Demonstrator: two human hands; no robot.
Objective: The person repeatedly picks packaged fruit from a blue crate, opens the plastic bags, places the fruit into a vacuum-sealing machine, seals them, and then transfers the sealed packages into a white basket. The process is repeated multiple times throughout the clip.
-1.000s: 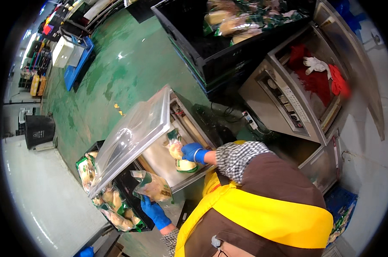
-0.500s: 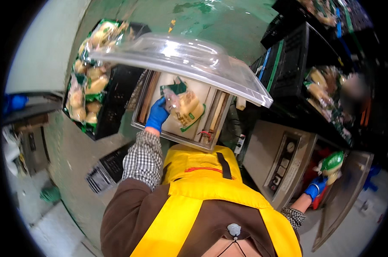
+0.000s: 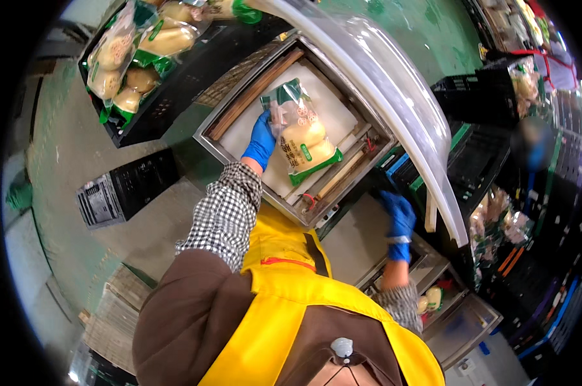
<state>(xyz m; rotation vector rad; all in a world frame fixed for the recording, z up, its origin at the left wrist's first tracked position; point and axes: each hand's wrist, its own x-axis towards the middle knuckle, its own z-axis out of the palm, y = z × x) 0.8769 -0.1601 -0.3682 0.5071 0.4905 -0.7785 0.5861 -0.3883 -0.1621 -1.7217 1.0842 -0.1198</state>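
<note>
My left hand (image 3: pixel 263 138), in a blue glove, is closed on the left end of a plastic-bagged pale poultry item (image 3: pixel 304 138) with a green band. The bag lies on the white plate inside an open steel vacuum-sealer chamber (image 3: pixel 215 147), whose clear domed lid (image 3: pixel 387 71) stands raised. My right hand (image 3: pixel 398 215), also gloved, is empty with fingers apart, right of the chamber and below the lid's edge. Under my right forearm a second open steel machine (image 3: pixel 458 321) holds a green-banded bag (image 3: pixel 434 298), partly hidden by my arm.
A black crate (image 3: pixel 194 77) heaped with bagged poultry stands upper left. An empty-looking black crate (image 3: pixel 143 180) sits on the green-grey floor at left. Stacked dark crates (image 3: pixel 471 90), some with more bags, crowd the right side.
My right hand has let go of the bag it carried to the right-hand machine and moved up toward the near chamber. My left hand has brought a bag into that chamber. The view has turned.
</note>
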